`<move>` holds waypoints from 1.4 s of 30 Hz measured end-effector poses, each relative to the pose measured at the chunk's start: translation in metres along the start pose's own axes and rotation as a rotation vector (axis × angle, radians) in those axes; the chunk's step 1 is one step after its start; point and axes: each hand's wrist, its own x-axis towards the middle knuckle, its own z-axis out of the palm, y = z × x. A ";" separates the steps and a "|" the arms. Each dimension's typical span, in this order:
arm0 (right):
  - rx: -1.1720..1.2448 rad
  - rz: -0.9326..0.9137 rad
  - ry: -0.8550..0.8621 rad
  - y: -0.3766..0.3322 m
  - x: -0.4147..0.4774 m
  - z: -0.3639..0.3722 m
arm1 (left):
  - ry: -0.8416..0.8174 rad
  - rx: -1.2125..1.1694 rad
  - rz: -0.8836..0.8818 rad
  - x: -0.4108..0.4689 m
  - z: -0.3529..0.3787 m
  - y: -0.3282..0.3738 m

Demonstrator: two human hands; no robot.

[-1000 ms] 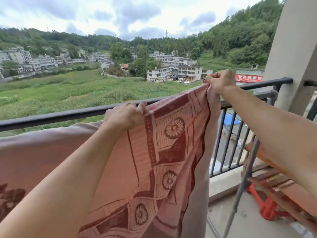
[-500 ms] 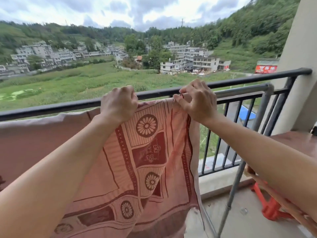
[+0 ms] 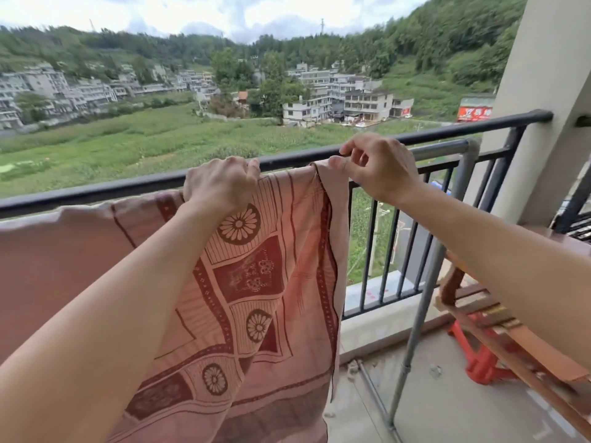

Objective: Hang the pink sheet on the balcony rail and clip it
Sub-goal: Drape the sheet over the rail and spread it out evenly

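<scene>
The pink patterned sheet (image 3: 256, 282) hangs over the black metal balcony rail (image 3: 96, 194). The left hand (image 3: 220, 183) grips its top edge; the right hand (image 3: 380, 167) pinches its folded corner. Below lies the grey concrete floor (image 3: 447, 410).

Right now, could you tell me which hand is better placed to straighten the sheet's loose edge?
Right: the right hand is at that edge of the sheet on the rail; the left hand grips it farther left.

Concrete balcony floor (image 3: 447, 410), pale pillar (image 3: 543, 75) right; beyond, green field (image 3: 128, 139), white buildings (image 3: 351, 100), wooded hills (image 3: 447, 43), cloudy sky (image 3: 192, 11).
</scene>
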 end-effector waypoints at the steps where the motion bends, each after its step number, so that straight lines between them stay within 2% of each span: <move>1: 0.021 -0.045 -0.049 -0.014 0.000 0.002 | -0.005 -0.007 0.002 -0.001 -0.003 -0.001; 3: 0.040 -0.103 -0.094 -0.039 0.000 0.007 | -0.022 -0.040 -0.006 -0.005 -0.012 -0.011; 6: 0.075 -0.127 -0.066 -0.064 0.006 0.016 | -0.033 -0.050 -0.025 -0.008 -0.018 -0.032; 9: 0.071 -0.059 -0.037 -0.077 0.001 0.015 | -0.039 -0.064 -0.020 -0.017 -0.023 -0.039; 11: 0.224 0.142 0.024 -0.070 -0.006 0.011 | -0.039 -0.081 -0.029 -0.022 -0.028 -0.040; 15: 0.859 0.777 0.312 -0.037 -0.027 -0.008 | -0.069 -0.082 -0.027 -0.030 -0.030 -0.050; 17: 0.954 0.930 0.509 -0.023 -0.038 -0.023 | -0.055 -0.069 -0.016 -0.032 -0.030 -0.052; 19: 0.917 0.999 0.596 -0.017 -0.056 -0.039 | 0.016 -0.062 0.021 -0.040 -0.033 -0.051; 21: 0.716 0.987 0.561 -0.009 -0.084 -0.052 | 0.110 -0.077 0.088 -0.052 -0.035 -0.052; 23: 0.378 0.964 0.404 0.003 -0.117 -0.057 | 0.172 -0.094 0.172 -0.067 -0.036 -0.052; 25: 0.139 0.986 0.270 0.013 -0.148 -0.053 | 0.203 -0.106 0.234 -0.080 -0.035 -0.052; 27: 0.046 1.013 0.120 0.018 -0.169 -0.045 | 0.224 -0.123 0.257 -0.084 -0.038 -0.049; 30: -0.002 0.974 -0.198 0.007 -0.180 -0.020 | 0.176 -0.155 0.193 -0.076 -0.042 -0.056; 32: -0.030 0.916 -0.339 -0.004 -0.172 -0.008 | 0.123 -0.059 0.191 -0.072 -0.036 -0.066; 34: 0.046 0.886 -0.321 -0.020 -0.149 -0.002 | 0.106 0.051 0.246 -0.071 -0.026 -0.075; 39: 0.244 0.700 0.016 -0.054 -0.043 -0.004 | 0.091 0.086 0.292 -0.062 -0.019 -0.083; 42: 0.226 0.749 0.043 -0.060 0.009 0.000 | 0.089 0.114 0.302 -0.057 -0.018 -0.092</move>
